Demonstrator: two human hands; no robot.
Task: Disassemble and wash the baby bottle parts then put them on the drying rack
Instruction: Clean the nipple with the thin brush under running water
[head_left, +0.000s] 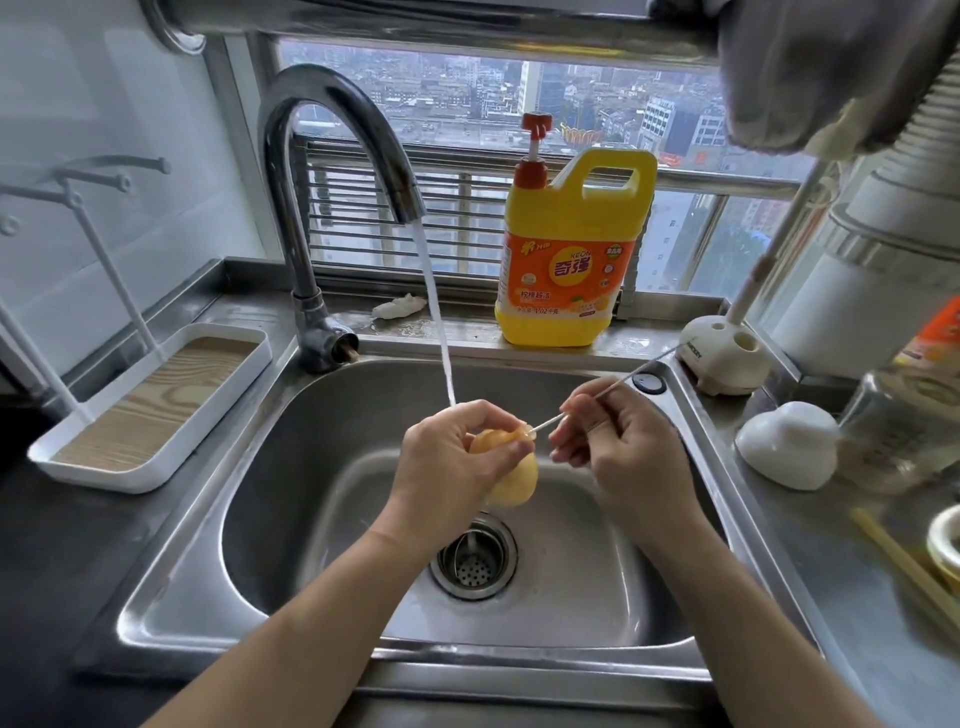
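Head view: over the sink (322, 415), under the running tap (332, 156), my left hand (447, 457) fingers pinch the yellowish nipple (511, 480); my right hand (618, 441) fingers pinch a thin brush (613, 387) poking its tip.

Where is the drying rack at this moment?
In the head view, the drying rack sits on the counter at far left, beside the sink and left of the faucet, apart from both hands.

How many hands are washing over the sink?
2. The left hand holds a yellowish bottle part over the sink; the right hand pokes a thin brush into it.
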